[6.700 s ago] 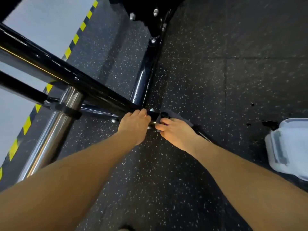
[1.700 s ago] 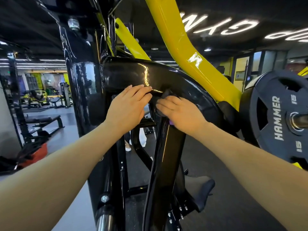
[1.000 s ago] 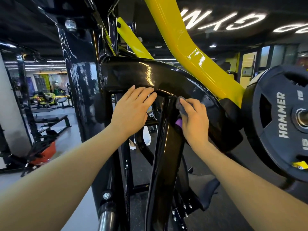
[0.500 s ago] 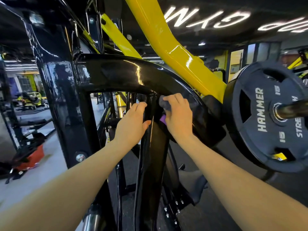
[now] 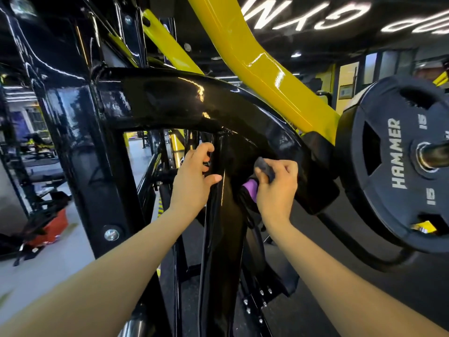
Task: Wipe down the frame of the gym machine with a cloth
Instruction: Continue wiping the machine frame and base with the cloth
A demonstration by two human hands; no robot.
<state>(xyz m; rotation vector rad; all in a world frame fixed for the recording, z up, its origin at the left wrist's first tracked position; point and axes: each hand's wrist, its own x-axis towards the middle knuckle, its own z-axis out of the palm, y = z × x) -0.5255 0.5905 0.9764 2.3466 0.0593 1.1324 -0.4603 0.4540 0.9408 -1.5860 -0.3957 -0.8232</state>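
Note:
The gym machine's glossy black frame [image 5: 170, 103] fills the middle of the view, with a curved upper beam and a slanted upright strut [image 5: 221, 239] below it. My left hand [image 5: 194, 178] grips the strut's left edge, thumb across its front face. My right hand [image 5: 277, 188] pinches a dark grey cloth [image 5: 263, 166] with a purple part [image 5: 250, 187] and presses it against the strut's right side, just under the curved beam. Most of the cloth is hidden behind my fingers and the strut.
A yellow lever arm [image 5: 262, 69] slopes down to the right above the beam. A black HAMMER weight plate [image 5: 398, 161] hangs on a bar at the right. A thick black post [image 5: 80, 142] stands at the left, with a red box [image 5: 48, 227] on the grey floor behind it.
My left hand has shifted from lying flat on the beam to gripping the strut's left edge. My right hand has carried the cloth down the strut's right side. The view has moved closer.

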